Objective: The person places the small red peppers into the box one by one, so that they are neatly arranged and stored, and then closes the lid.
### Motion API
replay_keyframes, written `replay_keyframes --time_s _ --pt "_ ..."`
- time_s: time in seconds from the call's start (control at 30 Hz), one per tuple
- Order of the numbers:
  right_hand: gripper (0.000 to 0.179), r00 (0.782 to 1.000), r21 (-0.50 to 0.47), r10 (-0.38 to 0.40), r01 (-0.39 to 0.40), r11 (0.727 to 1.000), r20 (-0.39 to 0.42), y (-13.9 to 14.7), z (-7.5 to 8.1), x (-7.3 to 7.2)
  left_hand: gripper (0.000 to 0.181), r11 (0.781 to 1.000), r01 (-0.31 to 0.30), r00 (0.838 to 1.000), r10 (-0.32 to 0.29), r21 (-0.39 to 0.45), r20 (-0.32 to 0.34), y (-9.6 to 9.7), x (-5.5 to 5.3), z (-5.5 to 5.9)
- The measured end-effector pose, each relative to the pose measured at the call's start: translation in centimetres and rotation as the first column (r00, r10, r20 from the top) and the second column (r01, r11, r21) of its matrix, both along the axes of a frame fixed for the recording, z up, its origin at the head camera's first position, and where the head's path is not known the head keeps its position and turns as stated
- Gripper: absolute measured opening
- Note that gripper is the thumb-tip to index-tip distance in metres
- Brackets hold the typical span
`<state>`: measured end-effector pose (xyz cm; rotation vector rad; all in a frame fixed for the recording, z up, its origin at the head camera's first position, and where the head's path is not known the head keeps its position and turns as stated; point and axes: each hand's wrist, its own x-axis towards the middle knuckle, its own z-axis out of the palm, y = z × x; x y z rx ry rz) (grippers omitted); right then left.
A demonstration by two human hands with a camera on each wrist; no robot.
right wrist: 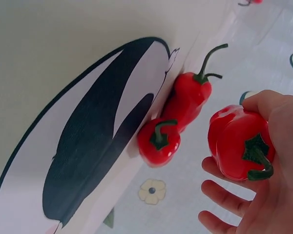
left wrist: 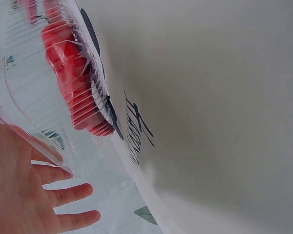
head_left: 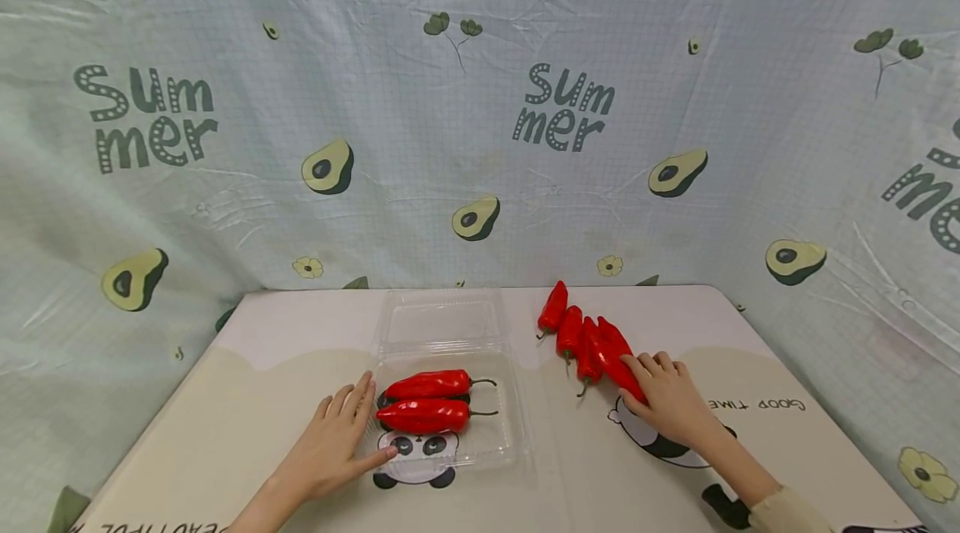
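Observation:
In the head view, two red peppers [head_left: 427, 416] lie side by side in a clear plastic box [head_left: 498, 450], stems to the right. Spread fingers of my left hand [head_left: 337, 437] rest along the box's left edge, with the thumb near its front corner. The left wrist view shows that hand [left wrist: 19, 180] against the box's clear wall [left wrist: 34, 87]. My right hand [head_left: 667, 399] pinches another red pepper [head_left: 617, 368] between thumb and fingers. Its green stem faces the right wrist camera, and this pepper [right wrist: 232, 139] appears raised beside the others.
Several more red peppers [head_left: 570, 333] lie in a slanting row on the right half of the table. The box's lid [head_left: 442, 320] is folded back flat behind it. A printed cloth [head_left: 405, 99] hangs behind the table's far edge.

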<state>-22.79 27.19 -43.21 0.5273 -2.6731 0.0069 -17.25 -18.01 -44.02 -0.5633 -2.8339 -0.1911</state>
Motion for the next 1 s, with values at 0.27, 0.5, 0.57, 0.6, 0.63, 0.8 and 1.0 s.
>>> replay_keyframes --time_s 0.27,0.5,0.57,0.6,0.63,0.8,1.0 --pt "0.046 0.998 -0.017 0.043 -0.042 0.999 0.038 -1.1 -0.1 0.0 0.089 1.0 0.008 1.0 -0.008 -0.003 0.009 0.0 0.0 0.1" --pt "0.047 0.997 -0.014 0.073 -0.073 0.997 0.025 -1.9 0.0 0.0 0.094 1.0 0.015 1.0 -0.015 -0.021 -0.002 0.0 0.0 0.2" --pt "0.047 0.996 -0.014 0.083 -0.082 0.997 0.02 -2.2 0.0 -0.1 0.095 1.0 0.01 1.0 -0.01 -0.025 -0.003 0.1 0.0 0.1" --pt "0.047 0.996 -0.011 0.089 -0.088 0.996 0.017 -2.3 0.1 -0.1 0.095 1.0 0.006 1.0 -0.006 -0.026 -0.001 0.1 0.0 0.1" --pt "0.047 0.995 -0.009 0.095 -0.094 0.995 0.015 -2.5 0.1 -0.1 0.095 1.0 0.004 1.0 -0.003 -0.025 0.002 0.1 0.0 0.1" --pt "0.047 0.993 0.012 0.119 -0.119 0.993 0.002 -3.3 0.3 -0.3 0.095 1.0 -0.005 1.0 0.005 -0.022 0.016 0.1 0.0 0.2" --pt "0.047 0.987 0.003 0.16 -0.16 0.987 -0.022 -4.3 0.5 -0.4 0.095 1.0 -0.006 1.0 0.007 -0.017 0.025 0.1 0.0 0.2"
